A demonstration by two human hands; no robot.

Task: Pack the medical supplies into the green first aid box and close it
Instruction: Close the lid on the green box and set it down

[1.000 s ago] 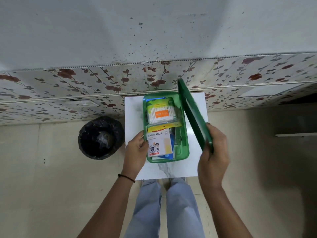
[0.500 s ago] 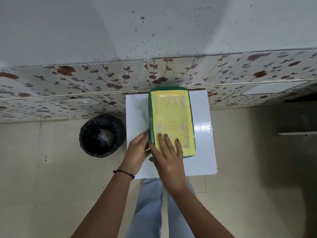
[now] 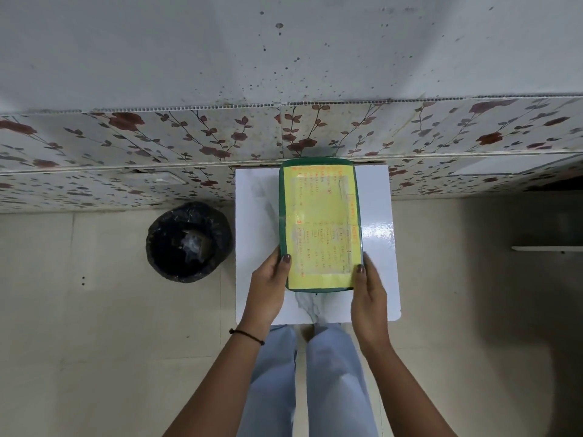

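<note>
The green first aid box (image 3: 320, 224) lies shut on the small white table (image 3: 258, 222), its lid covered by a yellow sheet with orange writing. The supplies inside are hidden by the lid. My left hand (image 3: 268, 287) grips the box's near left corner, thumb on the lid. At the near right corner, my right hand (image 3: 367, 290) holds the box the same way, thumb on top and fingers down the side.
A black bin (image 3: 188, 241) lined with a dark bag stands on the tiled floor just left of the table. A wall with floral panels (image 3: 157, 143) rises right behind the table. My legs in light trousers (image 3: 315, 373) are under the table's near edge.
The lid swung down from upright and now covers the box. My right hand left the lid's top and went to the near right corner. The left hand stayed at the left corner.
</note>
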